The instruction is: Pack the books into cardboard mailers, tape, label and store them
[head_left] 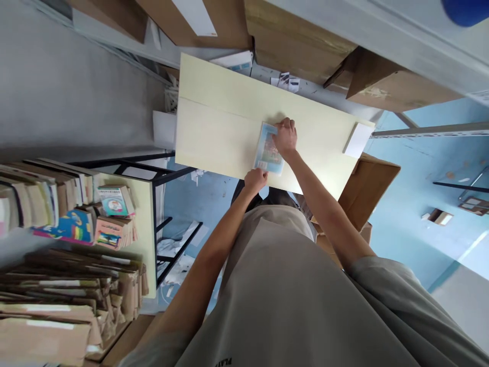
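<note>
A thin light-blue book with a picture on its cover and a pale barcode patch lies on, or just above, the pale yellow tabletop. My left hand is closed at its near left corner, fingers curled in. At the far right part of the book, my right hand is closed over the edge with bent fingers. Whether the cover has a clear wrapping I cannot tell for sure. A small white stack, maybe paper or labels, rests at the table's right end.
Cardboard boxes line a shelf beyond the table. An open carton stands below the right end. To the left, a second table bears book stacks and several brown paper packages. Its black metal frame stands nearby.
</note>
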Motion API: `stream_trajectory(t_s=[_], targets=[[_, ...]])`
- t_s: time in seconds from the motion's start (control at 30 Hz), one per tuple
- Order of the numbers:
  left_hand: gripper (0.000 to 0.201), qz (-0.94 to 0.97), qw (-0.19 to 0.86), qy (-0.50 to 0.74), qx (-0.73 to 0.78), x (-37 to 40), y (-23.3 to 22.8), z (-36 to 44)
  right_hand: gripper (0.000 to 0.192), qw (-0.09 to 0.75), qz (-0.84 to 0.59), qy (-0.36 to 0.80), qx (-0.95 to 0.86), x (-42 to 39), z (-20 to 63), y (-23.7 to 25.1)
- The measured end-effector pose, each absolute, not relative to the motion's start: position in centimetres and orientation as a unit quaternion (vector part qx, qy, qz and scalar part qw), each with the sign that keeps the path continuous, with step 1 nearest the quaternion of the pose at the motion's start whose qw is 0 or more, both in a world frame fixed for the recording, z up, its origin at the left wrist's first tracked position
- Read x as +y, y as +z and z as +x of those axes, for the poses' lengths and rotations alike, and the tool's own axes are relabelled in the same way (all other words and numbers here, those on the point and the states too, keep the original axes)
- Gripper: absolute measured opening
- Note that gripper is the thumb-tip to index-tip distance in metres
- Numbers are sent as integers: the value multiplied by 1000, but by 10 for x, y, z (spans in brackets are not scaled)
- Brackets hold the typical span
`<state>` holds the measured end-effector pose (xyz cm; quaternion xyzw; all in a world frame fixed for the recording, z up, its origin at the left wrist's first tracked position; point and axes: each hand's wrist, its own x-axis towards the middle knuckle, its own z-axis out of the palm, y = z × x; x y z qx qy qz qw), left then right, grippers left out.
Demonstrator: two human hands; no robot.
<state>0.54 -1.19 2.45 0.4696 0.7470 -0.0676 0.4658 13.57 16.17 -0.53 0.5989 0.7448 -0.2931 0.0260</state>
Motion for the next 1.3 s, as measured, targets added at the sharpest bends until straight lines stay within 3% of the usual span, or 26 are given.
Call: stream_trajectory(t_s=[0.07, 0.2, 0.37, 0.57, 0.77, 0.9, 1.03, 1.17, 1.3], targets=[[38, 502, 418, -40, 756, -2, 29, -11, 58, 30, 601, -273, 750, 143, 127, 5], [68, 621, 345, 43, 702, 23, 35, -47, 79, 61, 537, -300, 786, 97, 112, 24], [81, 702, 355, -34, 616, 45, 40, -64, 89, 93, 523, -335, 778, 65, 112, 38], [79, 713, 354, -57, 603, 58, 56, -67, 90, 79, 533, -368, 758, 70, 117, 62], [52, 712, 334, -1, 617, 82, 93, -67, 80, 28, 570, -359, 738, 68, 149, 112], [30, 712, 289, 138, 625, 115, 138, -69, 80, -15, 583, -306, 753, 84, 176, 162], [19, 709, 223, 270, 612, 164, 212, -82, 79, -94, 553, -220, 798, 135, 169, 227], [18, 714, 128, 395, 564, 214, 292, -106, 75, -175, 493, -137, 841, 207, 121, 293], [19, 690, 49, 474, 545, 250, 341, -135, 69, -205, 471, -95, 853, 282, 52, 335]])
